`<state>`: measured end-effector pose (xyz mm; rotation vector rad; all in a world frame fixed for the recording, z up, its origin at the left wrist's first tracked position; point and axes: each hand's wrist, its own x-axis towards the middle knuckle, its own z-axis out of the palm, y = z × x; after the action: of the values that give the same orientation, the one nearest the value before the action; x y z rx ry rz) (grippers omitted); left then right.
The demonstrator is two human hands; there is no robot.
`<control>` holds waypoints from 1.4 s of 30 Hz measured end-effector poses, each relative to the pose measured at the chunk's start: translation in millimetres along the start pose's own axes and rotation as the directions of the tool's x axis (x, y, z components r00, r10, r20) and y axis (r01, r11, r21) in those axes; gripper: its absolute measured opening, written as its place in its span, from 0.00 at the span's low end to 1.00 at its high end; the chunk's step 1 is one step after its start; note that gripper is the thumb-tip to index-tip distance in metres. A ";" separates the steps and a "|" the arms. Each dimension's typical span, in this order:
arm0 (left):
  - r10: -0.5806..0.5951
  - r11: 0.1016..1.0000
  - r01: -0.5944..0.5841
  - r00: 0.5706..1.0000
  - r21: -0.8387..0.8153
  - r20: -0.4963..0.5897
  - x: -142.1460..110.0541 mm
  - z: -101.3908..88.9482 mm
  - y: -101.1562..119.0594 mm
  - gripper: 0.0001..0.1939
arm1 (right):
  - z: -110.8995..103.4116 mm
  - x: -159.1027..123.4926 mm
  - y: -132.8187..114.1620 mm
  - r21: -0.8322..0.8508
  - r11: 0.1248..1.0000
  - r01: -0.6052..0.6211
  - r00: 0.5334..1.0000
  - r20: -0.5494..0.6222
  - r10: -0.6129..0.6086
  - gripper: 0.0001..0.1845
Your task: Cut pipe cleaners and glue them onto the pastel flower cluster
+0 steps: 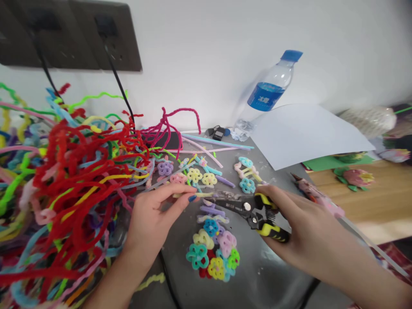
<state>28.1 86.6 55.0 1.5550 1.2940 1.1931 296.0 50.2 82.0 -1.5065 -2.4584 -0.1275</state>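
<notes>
Currently, left hand point(156, 212) pinches a pale yellow pipe-cleaner piece point(204, 195) between thumb and finger, beyond the flower cluster point(211, 253) on the grey worktop point(273, 270). Right hand point(299, 223) grasps wire strippers point(247, 207), yellow-and-black handles in the palm, jaws pointing toward the piece; cannot tell whether the tips touch it. Purple pipe-cleaner lengths point(212, 210) lie just beyond the cluster. Heaped pipe cleaners point(80, 171), many red, spread left of the cluster. Farther beyond it: loose fuzzy flowers point(194, 171); beyond and right, a blue-capped water bottle point(268, 94) beside a white paper sheet point(309, 133). Well right of the cluster, a pink glue gun point(317, 195).
</notes>
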 end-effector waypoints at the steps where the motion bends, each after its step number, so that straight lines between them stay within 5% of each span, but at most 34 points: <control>1: 0.007 1.000 -0.007 1.000 0.000 -0.004 -0.2 0.1 0.4 0.06 | 0.7 0.7 -1.0 -0.011 1.000 0.010 1.000 -0.005 -0.010 0.20; 15: 0.120 0.992 -0.121 0.993 0.042 0.021 -1.6 -0.8 1.8 0.05 | -6.5 11.0 -7.2 -0.075 0.993 0.095 0.995 -0.015 -0.097 0.19; 35: 0.093 0.995 -0.095 0.993 0.027 0.072 -2.9 -2.8 1.1 0.03 | -4.5 0.0 -2.9 0.035 0.998 -0.045 0.996 0.082 0.042 0.18; 42: 0.181 0.945 -0.209 0.975 0.250 0.131 5.0 -10.3 -7.3 0.06 | -0.5 -5.4 2.3 0.017 0.999 -0.045 0.998 0.055 0.044 0.21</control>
<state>16.5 92.9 51.7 1.9515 1.2909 1.0728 300.5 46.4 80.9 -1.5761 -2.4590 -0.0570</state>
